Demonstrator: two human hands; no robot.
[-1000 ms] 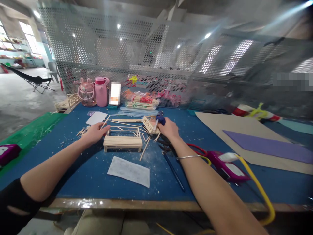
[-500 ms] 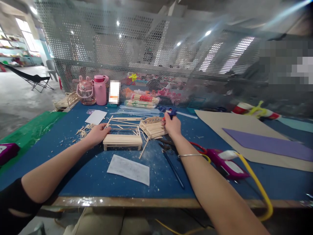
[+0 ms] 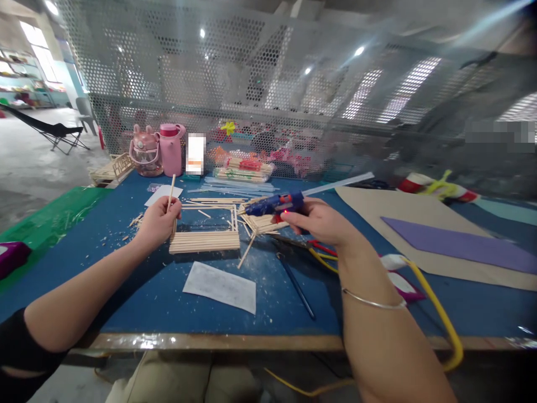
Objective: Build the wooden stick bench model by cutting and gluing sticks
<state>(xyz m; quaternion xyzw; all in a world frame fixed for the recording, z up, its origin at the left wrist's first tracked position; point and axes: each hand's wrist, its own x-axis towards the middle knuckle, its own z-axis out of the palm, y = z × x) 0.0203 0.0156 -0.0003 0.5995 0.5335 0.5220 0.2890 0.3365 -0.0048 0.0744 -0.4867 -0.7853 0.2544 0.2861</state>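
Observation:
My left hand (image 3: 158,223) is closed round a thin wooden stick (image 3: 172,191), which points up from the fingers. It is at the left end of a small bench-like model (image 3: 205,242) made of sticks, with a slatted seat and an open back frame; whether the stick belongs to it I cannot tell. In my right hand (image 3: 321,221) is a blue hot glue gun (image 3: 272,205), its nozzle pointing left near the model's right post. A clear glue stick (image 3: 342,182) juts from its rear. Beneath the gun lies another stick-built piece (image 3: 266,225), partly hidden.
A white paper (image 3: 220,286) and a dark pen-like tool (image 3: 297,288) lie in front. Pliers with red and yellow handles (image 3: 323,252) are under my right wrist. Pink bottles (image 3: 170,150), glue sticks (image 3: 235,187) and bundled sticks (image 3: 247,168) stand behind. A purple sheet (image 3: 457,246) lies right.
My right hand has raised the glue gun off the table and turned its nozzle left, towards the model. The bench model has tipped and shifted slightly left; the stick in my left hand is more upright.

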